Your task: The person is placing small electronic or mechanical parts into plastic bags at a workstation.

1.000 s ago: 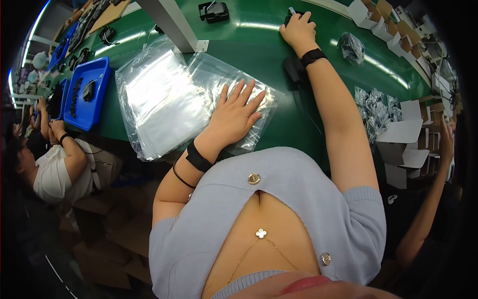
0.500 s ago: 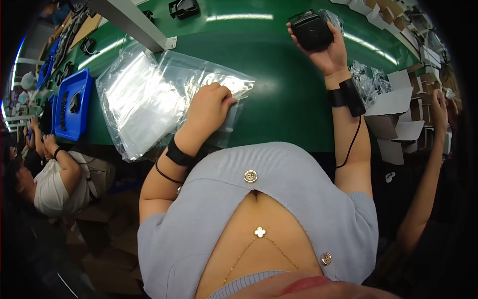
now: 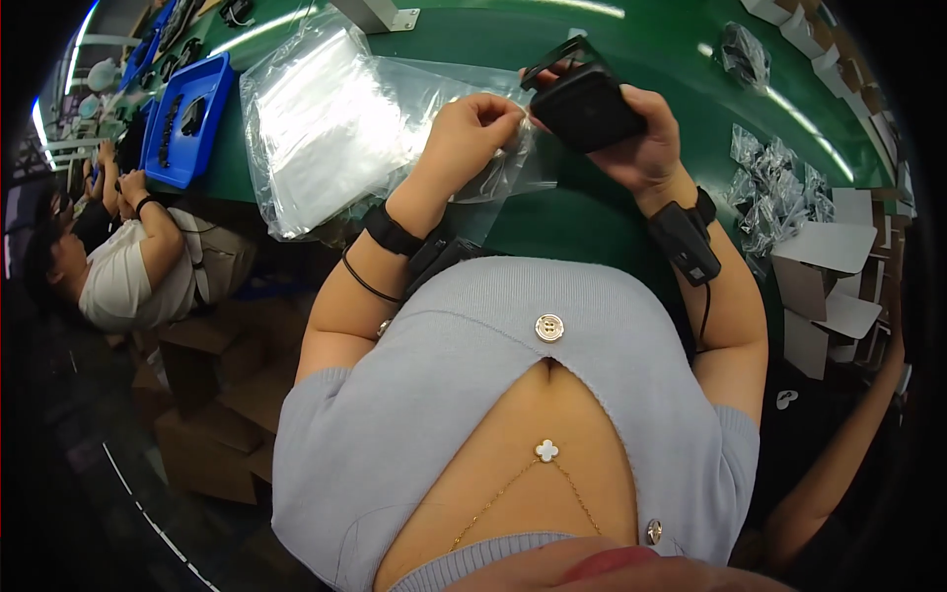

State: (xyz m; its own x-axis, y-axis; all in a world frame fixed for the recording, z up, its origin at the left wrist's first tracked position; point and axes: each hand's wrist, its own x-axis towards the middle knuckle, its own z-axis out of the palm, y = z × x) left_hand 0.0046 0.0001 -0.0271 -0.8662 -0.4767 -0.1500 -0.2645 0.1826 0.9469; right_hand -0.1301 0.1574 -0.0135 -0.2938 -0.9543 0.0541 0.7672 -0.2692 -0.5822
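My right hand (image 3: 651, 148) is wrapped around a boxy black device (image 3: 589, 109) with a thin black open frame at its far side. It holds the device above the green table, close to my other hand. My left hand (image 3: 472, 138) has thumb and forefinger pinched together at the edge of a clear plastic bag (image 3: 518, 163). That bag belongs to a flat, shiny pile of clear bags (image 3: 326, 138) lying to the left, partly under my left wrist.
A blue tray (image 3: 210, 148) with small black parts stands at the left, near a seated co-worker (image 3: 133, 266). To the right lie several bagged parts (image 3: 774, 192), a single bagged black part (image 3: 745, 57) and open white cartons (image 3: 829, 257). A metal bracket (image 3: 380, 15) rises at the back.
My right hand has brought the black device leftward and nearer, beside my left hand. My left hand's fingers have closed in a pinch at the bag's edge. The whole view has shifted.
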